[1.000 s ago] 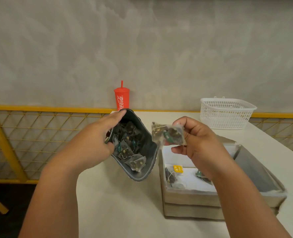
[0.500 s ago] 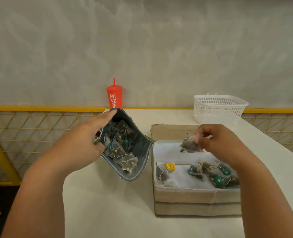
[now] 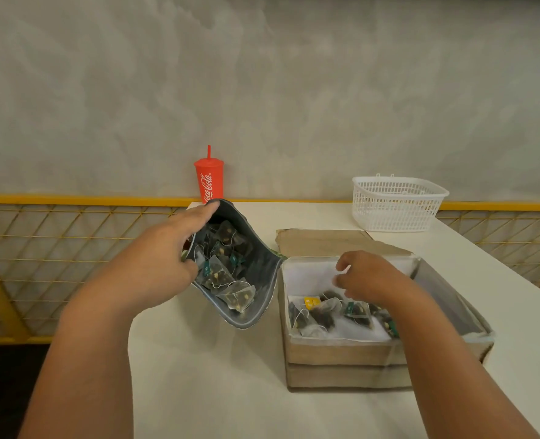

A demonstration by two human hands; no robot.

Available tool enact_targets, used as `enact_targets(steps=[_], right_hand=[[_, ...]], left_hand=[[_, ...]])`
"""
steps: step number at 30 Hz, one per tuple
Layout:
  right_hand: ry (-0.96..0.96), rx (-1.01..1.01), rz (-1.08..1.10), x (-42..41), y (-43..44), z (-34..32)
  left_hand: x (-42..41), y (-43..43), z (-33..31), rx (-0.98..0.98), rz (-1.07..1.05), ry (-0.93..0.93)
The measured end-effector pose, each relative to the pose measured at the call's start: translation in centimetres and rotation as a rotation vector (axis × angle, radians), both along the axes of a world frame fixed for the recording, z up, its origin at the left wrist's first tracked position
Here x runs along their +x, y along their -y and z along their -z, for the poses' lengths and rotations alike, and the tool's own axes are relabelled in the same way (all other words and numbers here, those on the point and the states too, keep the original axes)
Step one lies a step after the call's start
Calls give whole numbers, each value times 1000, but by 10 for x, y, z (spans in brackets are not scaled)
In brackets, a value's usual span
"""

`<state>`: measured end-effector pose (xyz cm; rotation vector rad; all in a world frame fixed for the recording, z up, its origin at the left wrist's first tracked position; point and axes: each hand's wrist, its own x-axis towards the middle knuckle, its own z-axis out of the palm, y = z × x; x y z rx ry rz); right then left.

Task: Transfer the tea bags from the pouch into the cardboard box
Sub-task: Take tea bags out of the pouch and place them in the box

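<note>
While our left hand (image 3: 164, 258) is gripping the pouch (image 3: 263, 274) by its left rim, with the forefinger stretching along the upper edge, we are holding its mouth wide open and tilted toward us over the table (image 3: 214, 391). Pyramid tea bags (image 3: 218, 274) with strings and small green tags are lying heaped inside it, one sitting close to the lower lip. We cannot tell whether that lip is touching the table.

Just to the right of the pouch, the cardboard box (image 3: 341, 353) is standing open, its far flap folded back and its white lining (image 3: 309, 274) showing. Our right hand (image 3: 370, 277) is hovering over the box, palm down, its fingers loosely bent and slightly blurred, and we are seeing nothing held in them. Beneath it, the boxed tea bags (image 3: 328, 308) are lying in a row along the near wall, one of them carrying a yellow tag (image 3: 311, 301).

At the far edge of the table a red cup (image 3: 209, 185) with a straw is standing behind the pouch, and a white basket (image 3: 395, 204) is sitting beyond the box. A yellow railing (image 3: 72, 199) is running along behind.
</note>
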<state>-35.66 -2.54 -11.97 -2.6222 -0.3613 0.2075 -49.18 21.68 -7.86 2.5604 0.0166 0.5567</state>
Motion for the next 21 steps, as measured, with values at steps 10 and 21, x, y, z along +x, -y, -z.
enact_targets(steps=[10, 21], right_hand=[[39, 302, -195, -30, -9, -26], [267, 48, -616, -77, -102, -33]], left_hand=[[-6, 5, -4, -47, -25, -13], [-6, 2, -4, -32, -7, -38]])
